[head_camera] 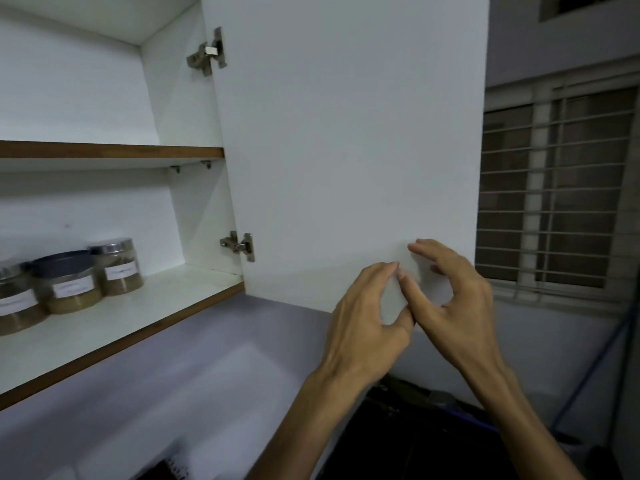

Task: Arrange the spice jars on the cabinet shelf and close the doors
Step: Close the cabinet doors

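Three clear spice jars with white labels stand in a row at the left of the lower cabinet shelf [145,306]: one cut off by the frame edge [17,303], a dark-lidded one [71,284] and a silver-lidded one [117,268]. The right cabinet door [346,133] hangs wide open. My left hand [363,323] and my right hand [453,306] are side by side in front of the door's lower inner face. Their fingers are loosely curved and hold nothing. My right fingertips reach toward the door surface, and my left thumb sits near the door's bottom edge.
The upper shelf [110,152] holds nothing that I can see. Two metal hinges [207,53] [239,245] join the door to the cabinet. A barred window [557,188] lies to the right. Dark objects sit low behind my forearms.
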